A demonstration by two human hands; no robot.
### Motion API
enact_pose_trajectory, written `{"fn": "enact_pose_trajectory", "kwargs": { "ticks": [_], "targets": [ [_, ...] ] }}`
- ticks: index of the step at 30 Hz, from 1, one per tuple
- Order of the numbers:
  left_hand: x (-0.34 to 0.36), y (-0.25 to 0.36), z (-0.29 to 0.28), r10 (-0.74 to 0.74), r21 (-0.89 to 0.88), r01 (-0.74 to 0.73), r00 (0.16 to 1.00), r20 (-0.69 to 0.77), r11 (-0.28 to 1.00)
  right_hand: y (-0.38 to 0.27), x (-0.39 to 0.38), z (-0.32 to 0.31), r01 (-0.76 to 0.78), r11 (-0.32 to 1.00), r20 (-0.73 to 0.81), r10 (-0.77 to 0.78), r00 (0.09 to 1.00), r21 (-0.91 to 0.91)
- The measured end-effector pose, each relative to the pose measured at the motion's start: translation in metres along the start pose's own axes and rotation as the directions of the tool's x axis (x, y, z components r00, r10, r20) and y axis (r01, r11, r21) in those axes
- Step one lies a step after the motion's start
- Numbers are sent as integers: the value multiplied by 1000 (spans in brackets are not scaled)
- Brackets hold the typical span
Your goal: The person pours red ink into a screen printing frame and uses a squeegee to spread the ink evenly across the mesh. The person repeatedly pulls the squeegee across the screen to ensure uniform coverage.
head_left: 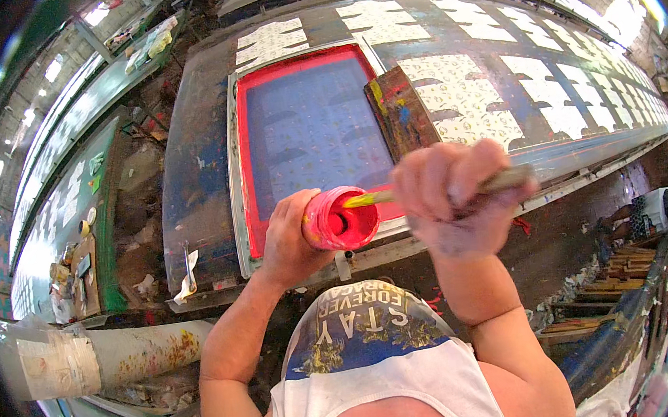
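My left hand (pixel 288 232) grips a round, paint-smeared jar (pixel 316 226) of bright pink-red paint, tilted so its opening shows. My right hand (pixel 452 198), blurred, is closed round a wooden stick (pixel 512 179) whose yellow-stained end (pixel 361 200) reaches into the jar. Both hands are over the near edge of a screen-printing frame (pixel 311 133) with blue mesh and a red border, lying on a long dark table (pixel 194 157). A paint-stained board (pixel 401 111) leans on the frame's right side.
Printed pale fabric pieces (pixel 467 90) lie in rows along the table. A side table (pixel 97 174) with tools is at left, above a large pale roll (pixel 136 357). A white scraper (pixel 190 273) sits at the table's corner. Wooden slats (pixel 619 287) and a partly visible person (pixel 656 212) are at right.
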State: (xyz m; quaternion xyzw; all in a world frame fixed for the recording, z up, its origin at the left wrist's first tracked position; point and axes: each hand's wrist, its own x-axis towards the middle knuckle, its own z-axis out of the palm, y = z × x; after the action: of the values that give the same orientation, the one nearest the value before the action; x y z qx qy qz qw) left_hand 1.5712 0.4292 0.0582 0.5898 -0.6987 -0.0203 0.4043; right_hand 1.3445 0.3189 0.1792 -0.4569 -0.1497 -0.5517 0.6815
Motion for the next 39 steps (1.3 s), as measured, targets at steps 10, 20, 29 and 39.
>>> {"fn": "enact_pose_trajectory", "kwargs": {
  "ticks": [10,20,29,39],
  "targets": [
    [10,9,-4,-82,237,73,996,31,969,-75,-3,-115,-199,663,45,332,942,-722],
    [40,21,22,-50,408,-1,992,115,913,-100,-6,-125,451,-98,241,735,634,-887],
    [49,14,56,-45,414,-34,983,179,910,-161,-11,-153,320,-95,176,672,719,-943],
    [75,10,79,28,481,-132,976,218,867,-119,-63,-188,315,-232,142,553,821,-920]
  ]
}}
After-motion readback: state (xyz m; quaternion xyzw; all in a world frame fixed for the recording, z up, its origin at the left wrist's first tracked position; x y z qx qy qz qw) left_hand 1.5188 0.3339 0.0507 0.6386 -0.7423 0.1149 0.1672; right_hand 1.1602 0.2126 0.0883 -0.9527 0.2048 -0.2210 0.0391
